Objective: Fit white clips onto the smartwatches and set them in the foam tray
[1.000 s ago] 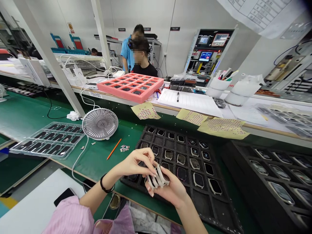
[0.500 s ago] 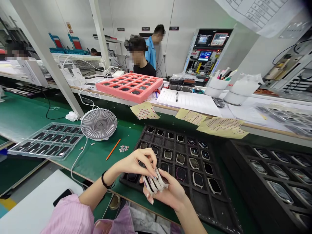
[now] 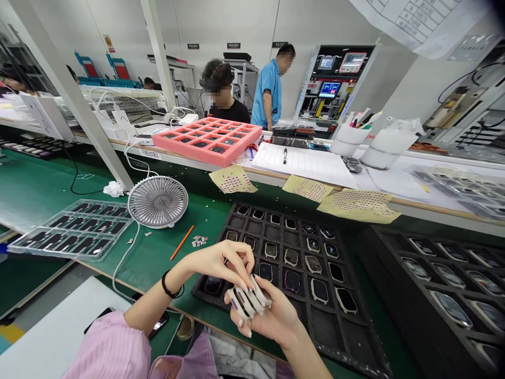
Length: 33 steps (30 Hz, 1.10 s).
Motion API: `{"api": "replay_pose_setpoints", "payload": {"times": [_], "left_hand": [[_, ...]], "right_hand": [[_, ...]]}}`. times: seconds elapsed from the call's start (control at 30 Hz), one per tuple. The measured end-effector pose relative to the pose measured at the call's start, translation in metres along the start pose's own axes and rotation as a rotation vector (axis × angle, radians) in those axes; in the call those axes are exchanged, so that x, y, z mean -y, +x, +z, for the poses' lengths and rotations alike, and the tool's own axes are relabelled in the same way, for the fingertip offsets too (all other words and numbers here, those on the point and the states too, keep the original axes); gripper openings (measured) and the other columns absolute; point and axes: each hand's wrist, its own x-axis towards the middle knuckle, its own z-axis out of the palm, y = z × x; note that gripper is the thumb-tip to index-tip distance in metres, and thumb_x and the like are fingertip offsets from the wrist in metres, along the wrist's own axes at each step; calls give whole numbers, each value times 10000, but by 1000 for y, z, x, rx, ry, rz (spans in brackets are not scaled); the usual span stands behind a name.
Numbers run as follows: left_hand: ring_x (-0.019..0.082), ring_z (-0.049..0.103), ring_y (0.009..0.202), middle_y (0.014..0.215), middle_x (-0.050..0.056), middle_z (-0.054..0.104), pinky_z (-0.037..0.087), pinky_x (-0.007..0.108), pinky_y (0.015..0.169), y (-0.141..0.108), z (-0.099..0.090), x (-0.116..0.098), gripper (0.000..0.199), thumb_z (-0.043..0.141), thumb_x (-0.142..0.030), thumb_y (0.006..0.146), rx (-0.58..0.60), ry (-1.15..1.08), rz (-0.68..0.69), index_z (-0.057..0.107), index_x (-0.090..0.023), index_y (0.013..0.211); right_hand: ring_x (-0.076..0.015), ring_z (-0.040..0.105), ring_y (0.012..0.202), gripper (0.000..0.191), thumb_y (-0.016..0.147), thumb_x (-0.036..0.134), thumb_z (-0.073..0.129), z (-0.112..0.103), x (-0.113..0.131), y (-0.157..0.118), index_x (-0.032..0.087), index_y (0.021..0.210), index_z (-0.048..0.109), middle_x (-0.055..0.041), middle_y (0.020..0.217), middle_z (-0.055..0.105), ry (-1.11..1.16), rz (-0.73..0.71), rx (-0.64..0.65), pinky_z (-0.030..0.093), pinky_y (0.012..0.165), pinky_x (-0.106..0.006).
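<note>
A small stack of pale smartwatch cases (image 3: 245,304) sits on edge in my right hand (image 3: 283,317), whose fingers and thumb curl round it. From above, my left hand (image 3: 224,263), with a black band at the wrist, pinches at the top of one case in the stack. Its fingertips touch the case edge, and the exact grip is partly hidden. Beneath and behind both hands lies a black foam tray (image 3: 327,325), where several smartwatches (image 3: 319,290) rest in separate compartments.
Another black foam tray (image 3: 389,279) of watches stands at right. Left on the green bench are a grey fan (image 3: 158,202), an orange stick (image 3: 182,243) and a clear plastic tray (image 3: 51,252). A pink foam tray (image 3: 189,152) rests on the shelf; two people are beyond it.
The stack in my right hand has tilted slightly, showing more of the case sides. My left fingers stay at its top. Behind the shelf, the person in blue has moved right.
</note>
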Motion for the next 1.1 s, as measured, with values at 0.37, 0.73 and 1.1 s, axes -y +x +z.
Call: {"api": "replay_pose_setpoints", "payload": {"times": [0.37,0.73,1.1], "left_hand": [[154,599,796,859,72,626,495,267,761,4,-1,-8,233,679,-381,801,39,27,-2,689,-162,725],[105,485,650,718,-26,531,418,205,619,10,-1,-5,367,809,-403,628,152,31,-131,552,-158,718],[129,604,777,804,5,602,486,240,718,8,4,3,293,756,-363,722,71,-220,-247,566,-151,790]], "right_hand": [[-202,616,634,405,838,459,504,-6,4,-5,77,907,618,-149,851,693,-66,70,-11,416,558,-301],[-189,635,619,361,815,442,555,2,4,-7,89,811,631,-120,847,695,-61,59,-2,449,547,-290],[-198,641,623,328,843,414,522,-4,5,-5,104,829,625,-125,879,701,31,32,-6,427,531,-285]]}}
